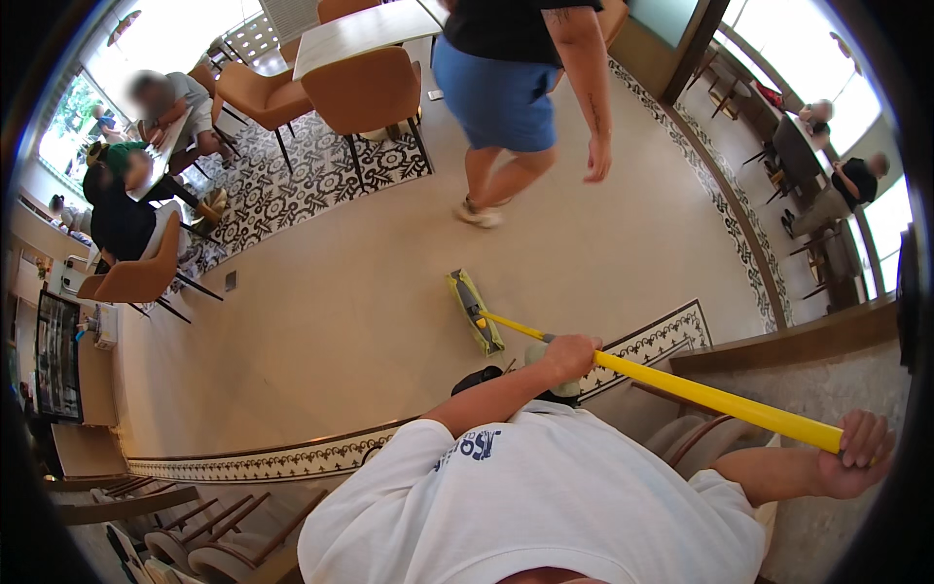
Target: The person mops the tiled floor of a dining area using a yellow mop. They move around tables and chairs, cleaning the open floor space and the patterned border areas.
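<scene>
A flat mop head (475, 312) with a green fringed pad lies on the beige floor in front of me, slanting. From its middle joint a yellow mop handle (715, 398) runs down to the right. My left hand (573, 358) grips the handle partway along, with the arm reaching across in front of my chest. Out at the far right, my right hand (865, 452) is closed around the handle's top end. Close to my left hand, a dark shoe (478, 379) partly shows beyond my white shirt.
A person in blue shorts (496, 95) is beyond the mop head. Brown chairs (365, 87) surround a marble-topped table (365, 33). People sit at a table at left; more are at far right. Other chairs (226, 544) stand at lower left. A wooden ledge (795, 339) borders the right.
</scene>
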A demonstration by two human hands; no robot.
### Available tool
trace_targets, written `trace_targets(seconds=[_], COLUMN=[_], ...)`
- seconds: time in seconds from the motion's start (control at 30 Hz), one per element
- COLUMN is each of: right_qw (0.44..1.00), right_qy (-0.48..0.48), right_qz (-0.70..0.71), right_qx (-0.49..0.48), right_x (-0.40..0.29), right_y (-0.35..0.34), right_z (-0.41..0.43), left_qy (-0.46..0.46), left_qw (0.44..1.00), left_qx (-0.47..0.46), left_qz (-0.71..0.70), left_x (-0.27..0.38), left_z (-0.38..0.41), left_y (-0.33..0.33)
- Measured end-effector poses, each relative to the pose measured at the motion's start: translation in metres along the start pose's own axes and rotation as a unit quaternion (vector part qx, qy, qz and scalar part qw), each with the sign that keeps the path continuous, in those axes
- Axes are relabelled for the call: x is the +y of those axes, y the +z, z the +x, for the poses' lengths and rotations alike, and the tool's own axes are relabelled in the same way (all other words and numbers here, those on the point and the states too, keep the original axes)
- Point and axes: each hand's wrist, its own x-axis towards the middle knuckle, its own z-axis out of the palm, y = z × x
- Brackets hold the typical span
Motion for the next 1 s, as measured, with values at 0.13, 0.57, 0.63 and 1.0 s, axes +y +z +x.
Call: trace_targets(seconds=[0.13,0.57,0.63,1.0], right_qw=[0.999,0.993,0.990,0.939], right_qy=[-0.003,-0.091,-0.117,0.325], right_qz=[0.054,0.074,0.072,0.061], right_qx=[-0.007,0.013,0.037,0.095], right_x=[0.015,0.093,0.122,0.294], right_y=[-0.012,-0.004,0.016,0.111], right_z=[0.015,0.060,0.068,0.051], left_qy=[0.003,0.067,0.067,0.007], left_qw=[1.000,0.985,0.982,0.982], left_qx=[0.027,0.161,0.173,0.150], left_qz=[0.002,-0.005,0.023,0.119], left_x=[0.001,-0.010,-0.025,-0.192], left_z=[0.019,0.091,0.112,0.217], left_y=[0.000,-0.079,-0.099,-0.161])
